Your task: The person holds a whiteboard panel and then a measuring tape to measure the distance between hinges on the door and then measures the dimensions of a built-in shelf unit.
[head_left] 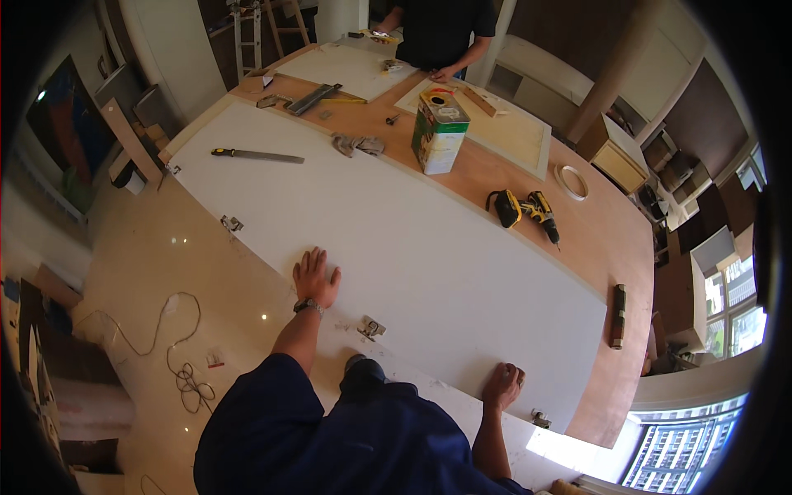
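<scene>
A left hand (315, 282) spreads flat at eight o'clock on a white panel (412, 256) filling mid-view, apparently steadying it; the right hand (502, 386) curls at five o'clock, any grip unclear; the next move likely calls for even pressure.

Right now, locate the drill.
In the head view, the drill lies right of centre on the brown table, near the far edge of the white panel, right of the tin.

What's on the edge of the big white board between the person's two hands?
In the head view, a small metal hinge sits on the near edge of the white board, between the left hand and right hand.
</scene>
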Tool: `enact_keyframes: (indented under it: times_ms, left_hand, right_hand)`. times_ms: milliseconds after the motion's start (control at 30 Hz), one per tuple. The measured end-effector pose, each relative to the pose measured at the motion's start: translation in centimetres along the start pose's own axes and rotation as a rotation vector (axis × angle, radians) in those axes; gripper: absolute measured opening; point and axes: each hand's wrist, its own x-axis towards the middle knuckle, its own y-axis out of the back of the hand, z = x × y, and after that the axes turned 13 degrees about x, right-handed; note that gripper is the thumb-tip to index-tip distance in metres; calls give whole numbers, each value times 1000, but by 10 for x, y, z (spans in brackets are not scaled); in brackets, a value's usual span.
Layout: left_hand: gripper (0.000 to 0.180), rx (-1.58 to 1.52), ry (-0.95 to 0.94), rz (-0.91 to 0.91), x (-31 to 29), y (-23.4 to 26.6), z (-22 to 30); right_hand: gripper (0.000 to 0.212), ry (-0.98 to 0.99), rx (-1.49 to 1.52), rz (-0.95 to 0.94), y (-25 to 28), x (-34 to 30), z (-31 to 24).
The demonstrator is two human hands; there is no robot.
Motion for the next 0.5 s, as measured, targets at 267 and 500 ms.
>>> enact_keyframes:
  times_ms: [267,500]
  left_hand:
    - [56,4,-2,0,-2,7,-9]
    - [61,-58,-78,-29,-6,5,-29]
  right_hand:
    - [28,10,-13,25,-3,-10,-4]
    - [27,69,-35,51,-2,-13,-4]
